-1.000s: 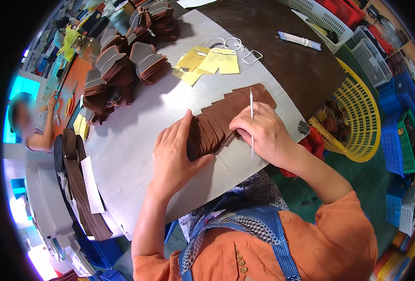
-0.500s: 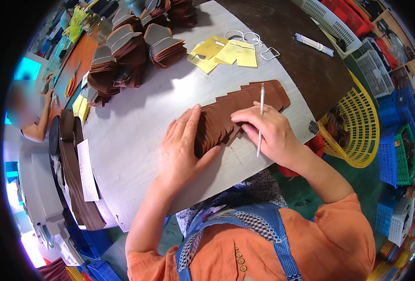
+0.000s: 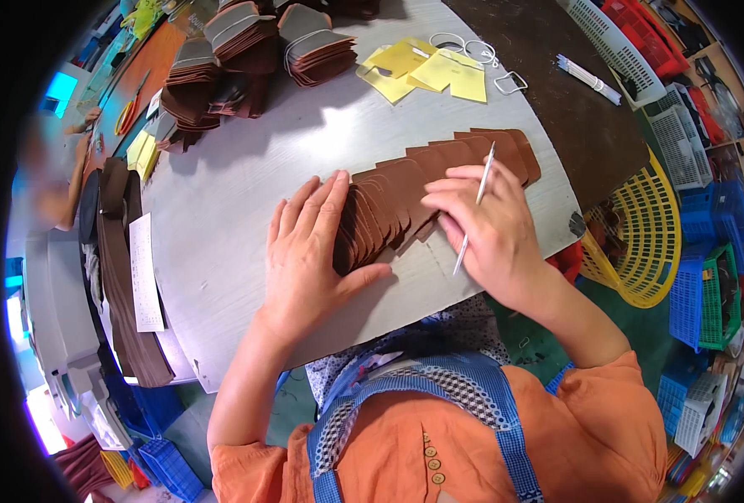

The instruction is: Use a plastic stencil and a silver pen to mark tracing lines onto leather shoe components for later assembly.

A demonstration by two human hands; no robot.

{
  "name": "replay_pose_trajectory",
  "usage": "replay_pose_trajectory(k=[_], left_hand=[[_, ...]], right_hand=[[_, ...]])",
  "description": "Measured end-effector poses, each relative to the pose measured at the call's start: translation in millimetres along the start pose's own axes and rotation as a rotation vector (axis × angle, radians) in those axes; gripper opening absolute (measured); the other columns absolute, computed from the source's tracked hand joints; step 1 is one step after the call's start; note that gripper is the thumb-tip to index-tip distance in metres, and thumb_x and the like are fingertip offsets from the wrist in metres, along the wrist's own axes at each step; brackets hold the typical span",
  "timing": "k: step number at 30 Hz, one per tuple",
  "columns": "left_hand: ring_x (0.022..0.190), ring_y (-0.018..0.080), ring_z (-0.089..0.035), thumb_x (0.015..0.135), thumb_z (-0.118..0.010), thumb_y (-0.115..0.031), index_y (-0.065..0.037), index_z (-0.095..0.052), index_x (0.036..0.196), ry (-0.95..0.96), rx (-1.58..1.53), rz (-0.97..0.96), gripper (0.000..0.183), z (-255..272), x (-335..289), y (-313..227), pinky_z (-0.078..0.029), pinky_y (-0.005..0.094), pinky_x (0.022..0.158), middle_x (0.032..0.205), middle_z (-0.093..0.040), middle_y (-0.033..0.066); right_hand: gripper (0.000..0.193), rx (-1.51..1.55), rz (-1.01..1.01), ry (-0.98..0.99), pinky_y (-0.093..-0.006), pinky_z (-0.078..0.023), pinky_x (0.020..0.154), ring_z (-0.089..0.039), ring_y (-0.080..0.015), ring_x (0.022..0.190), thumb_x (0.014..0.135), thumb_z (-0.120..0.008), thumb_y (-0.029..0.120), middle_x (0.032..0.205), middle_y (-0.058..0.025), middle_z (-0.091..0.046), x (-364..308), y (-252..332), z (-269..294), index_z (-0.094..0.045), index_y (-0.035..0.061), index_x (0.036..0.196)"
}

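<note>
A row of brown leather-like pieces (image 3: 422,176) lies fanned out and overlapping across the pale tabletop (image 3: 229,268). My left hand (image 3: 309,243) rests at the row's left end, fingers stretched and thumb spread, its palm side against the tightly stacked edges. Over the right part of the row is my right hand (image 3: 489,214), its fingers bent. A thin white pen-like stick (image 3: 476,210) slants between those fingers, its upper tip pointing away from me. What the right fingertips touch beneath them is partly hidden.
Tied bundles of brown pieces (image 3: 317,50) stand at the far left. Yellow card pieces (image 3: 452,75) and white string loops (image 3: 473,50) lie at the back. A bundle of white sticks (image 3: 588,80) is farther right. A yellow basket (image 3: 640,243) stands beyond the table's right edge. Another person sits at far left.
My head view has shifted a little. The right hand has lifted slightly off the pieces, with its fingers more raised and the stick tilted more. The left hand stays at the row's left end.
</note>
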State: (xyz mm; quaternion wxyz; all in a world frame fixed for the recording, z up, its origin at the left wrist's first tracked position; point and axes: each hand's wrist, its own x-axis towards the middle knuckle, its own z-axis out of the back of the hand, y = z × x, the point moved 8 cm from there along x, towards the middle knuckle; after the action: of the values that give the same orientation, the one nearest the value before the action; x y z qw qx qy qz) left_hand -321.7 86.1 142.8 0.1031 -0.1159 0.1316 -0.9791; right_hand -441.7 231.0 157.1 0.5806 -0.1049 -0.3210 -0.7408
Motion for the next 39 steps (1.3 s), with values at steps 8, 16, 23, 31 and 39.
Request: replay_pose_trajectory(k=[8, 16, 23, 31, 39], left_hand=[[0.136, 0.0366, -0.051, 0.071, -0.087, -0.039, -0.008, -0.041, 0.158, 0.051, -0.053, 0.104, 0.103, 10, -26, 20, -0.035, 0.0492, 0.116, 0.145, -0.057, 0.016], [0.138, 0.0363, -0.05, 0.073, -0.086, -0.035, -0.009, -0.042, 0.158, 0.007, -0.057, 0.155, 0.099, 20, -50, 34, -0.034, 0.0514, 0.118, 0.147, -0.056, 0.0156], [0.141, 0.0327, -0.048, 0.072, -0.086, -0.036, -0.011, -0.039, 0.16, 0.057, -0.077, 0.195, 0.102, 29, -68, 52, -0.029, 0.0556, 0.122, 0.145, -0.056, 0.0144], [0.139, 0.0342, -0.051, 0.073, -0.086, -0.04, -0.01, -0.04, 0.159, 0.006, -0.02, 0.215, 0.103, 34, -89, 67, -0.031, 0.0559, 0.12, 0.144, -0.059, 0.0153], [0.14, 0.0362, -0.05, 0.072, -0.087, -0.042, -0.004, -0.042, 0.157, -0.049, -0.075, 0.259, 0.103, 44, -115, 79, -0.034, 0.0573, 0.118, 0.144, -0.058, 0.0186]], right_hand=[[0.019, 0.104, 0.074, 0.034, -0.0451, -0.049, 0.102, -0.064, -0.0278, 0.111, 0.08, -0.067, 0.001, 0.108, -0.0075, -0.071, 5, 28, -17, -0.07, 0.0037, 0.099], [0.021, 0.119, 0.097, 0.102, -0.0453, -0.049, 0.103, -0.064, -0.0277, 0.112, 0.078, -0.071, 0.002, 0.101, -0.0069, -0.072, 9, 47, -31, -0.07, 0.0042, 0.098], [0.021, 0.208, 0.155, 0.116, -0.0437, -0.05, 0.098, -0.065, -0.0271, 0.107, 0.077, -0.07, 0.002, 0.099, -0.0059, -0.071, 14, 67, -50, -0.071, 0.0041, 0.098], [0.02, 0.217, 0.222, 0.165, -0.0432, -0.05, 0.099, -0.064, -0.027, 0.107, 0.078, -0.069, 0.005, 0.103, -0.0056, -0.072, 20, 86, -69, -0.07, 0.0042, 0.098], [0.023, 0.298, 0.285, 0.184, -0.0435, -0.052, 0.099, -0.064, -0.0286, 0.109, 0.077, -0.069, 0.004, 0.105, -0.0082, -0.072, 27, 119, -81, -0.071, 0.0026, 0.099]])
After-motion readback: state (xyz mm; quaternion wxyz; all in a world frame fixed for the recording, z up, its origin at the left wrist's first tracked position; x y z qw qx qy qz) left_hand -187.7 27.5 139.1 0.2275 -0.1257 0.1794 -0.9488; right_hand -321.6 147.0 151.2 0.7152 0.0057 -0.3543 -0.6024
